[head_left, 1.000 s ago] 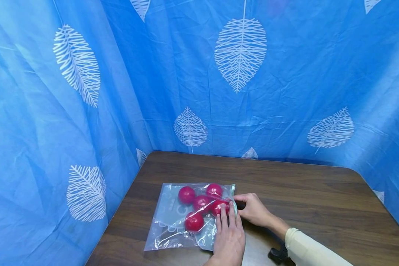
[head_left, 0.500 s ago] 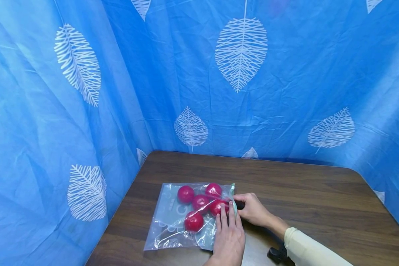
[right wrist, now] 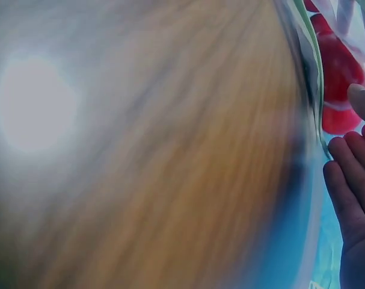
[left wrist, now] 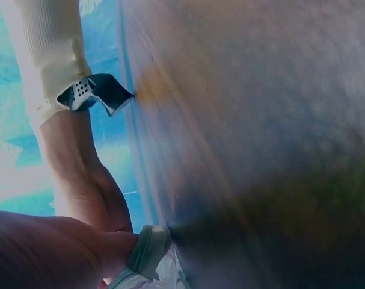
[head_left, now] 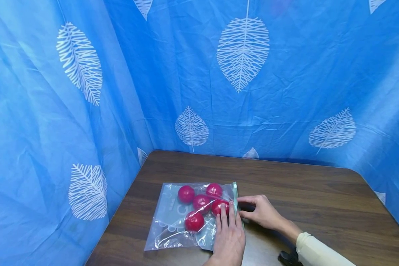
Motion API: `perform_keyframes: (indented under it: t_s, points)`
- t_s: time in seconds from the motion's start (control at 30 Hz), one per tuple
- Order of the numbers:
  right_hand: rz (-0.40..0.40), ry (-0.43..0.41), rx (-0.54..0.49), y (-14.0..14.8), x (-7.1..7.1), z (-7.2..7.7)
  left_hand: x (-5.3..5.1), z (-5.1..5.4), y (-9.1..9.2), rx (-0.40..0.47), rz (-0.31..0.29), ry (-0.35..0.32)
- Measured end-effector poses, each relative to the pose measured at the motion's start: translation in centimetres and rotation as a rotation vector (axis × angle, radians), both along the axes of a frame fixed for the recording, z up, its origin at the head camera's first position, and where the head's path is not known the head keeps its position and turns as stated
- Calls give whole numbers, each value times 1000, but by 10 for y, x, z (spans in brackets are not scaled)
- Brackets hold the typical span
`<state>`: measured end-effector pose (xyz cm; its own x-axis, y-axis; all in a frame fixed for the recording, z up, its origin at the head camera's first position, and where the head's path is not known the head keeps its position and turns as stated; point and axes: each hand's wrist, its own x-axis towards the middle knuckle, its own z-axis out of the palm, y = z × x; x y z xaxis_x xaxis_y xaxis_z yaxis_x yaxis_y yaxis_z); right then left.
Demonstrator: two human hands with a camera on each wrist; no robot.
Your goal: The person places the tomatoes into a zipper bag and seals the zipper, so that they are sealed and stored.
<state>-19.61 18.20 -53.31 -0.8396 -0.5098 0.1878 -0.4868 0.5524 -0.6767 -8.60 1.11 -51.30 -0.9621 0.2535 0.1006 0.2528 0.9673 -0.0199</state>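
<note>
A clear zip bag [head_left: 159, 232] lies flat on the table with several red balls [head_left: 194, 221] inside, its green zip edge [head_left: 235, 192] toward the right. My left hand [head_left: 230, 236] rests on the bag near that edge, straight fingers over one ball. In the left wrist view, part of the left hand [left wrist: 56, 253] is beside the zip strip [left wrist: 149, 250]. My right hand [head_left: 262, 212] is at the zip edge from the right, thumb and fingers apart. In the right wrist view the right hand [right wrist: 353, 174] has nothing visible between thumb and fingers.
The brown wooden table [head_left: 306, 192] extends to the right and behind the bag. Blue curtains [head_left: 286, 92] with white leaf prints surround its back and left sides. A black device [head_left: 289, 257] is strapped near the right wrist, below the pale sleeve [head_left: 319, 251].
My right hand has shifted slightly right, and its thumb and fingers have spread apart from the bag's edge. The zip edge's far end has moved slightly right. My left hand stays in place.
</note>
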Motion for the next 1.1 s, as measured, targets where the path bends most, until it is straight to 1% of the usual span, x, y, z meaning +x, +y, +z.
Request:
perform_keyframes:
  t_s: [0.17, 0.23, 0.33, 0.57, 0.73, 0.9, 1.1]
  points:
    - [-15, -29, -20, 9, 3, 0, -1, 1, 1, -8, -6, -21]
    - [-15, -52, -26, 11, 4, 0, -1, 0, 1, -10, -10, -9]
    - [-12, -64, -37, 15, 6, 0, -2, 0, 1, -14, -13, 1]
    - [-30, -60, -52, 24, 7, 1, -3, 2, 4, -7, -20, -28]
    - [-38, -86, -42, 27, 8, 3, -3, 3, 5, -8, -18, -43]
    - [-44, -93, -32, 30, 10, 1, -2, 3, 5, -5, -4, -53]
    - [-53, -74, -33, 33, 12, 0, 0, 7, 5, 1, 14, -96]
